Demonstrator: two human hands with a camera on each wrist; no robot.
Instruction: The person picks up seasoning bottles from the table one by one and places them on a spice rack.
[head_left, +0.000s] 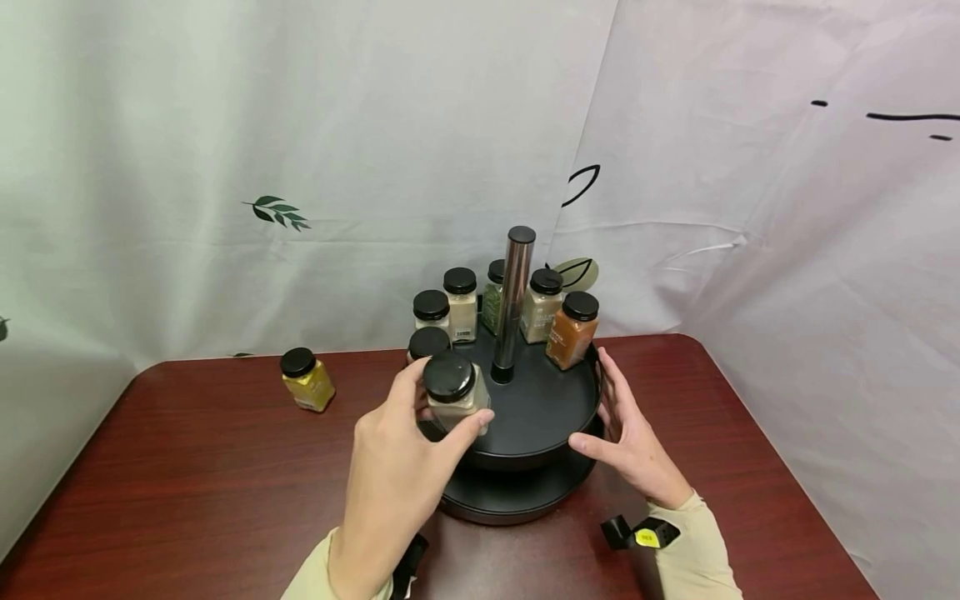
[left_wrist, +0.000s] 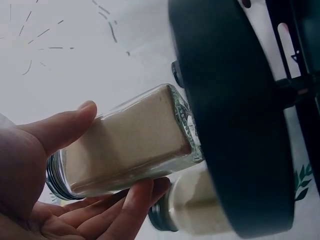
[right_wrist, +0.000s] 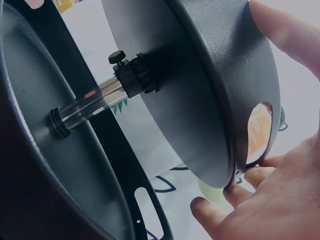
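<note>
My left hand [head_left: 401,467] pinches a square glass spice jar [head_left: 459,408] with a black lid, thumb on one side and fingers on the other. Pale beige powder fills this jar [left_wrist: 130,135], whose base is right at the wall of the upper tray [left_wrist: 225,125] in the left wrist view. My right hand [head_left: 633,442] touches the upper tray's right side, fingers spread, thumb on the front wall. In the right wrist view its fingertips rest by an oval cutout. This tray belongs to a two-tier black turntable [head_left: 517,504] with a central post [head_left: 515,300].
Several black-lidded jars stand around the upper tray, among them an orange one [head_left: 572,337], a beige one [head_left: 542,312] and a green one [head_left: 492,308]. A yellow jar [head_left: 309,387] is on the red-brown table [head_left: 225,500] at left. White cloth [head_left: 375,167] hangs behind.
</note>
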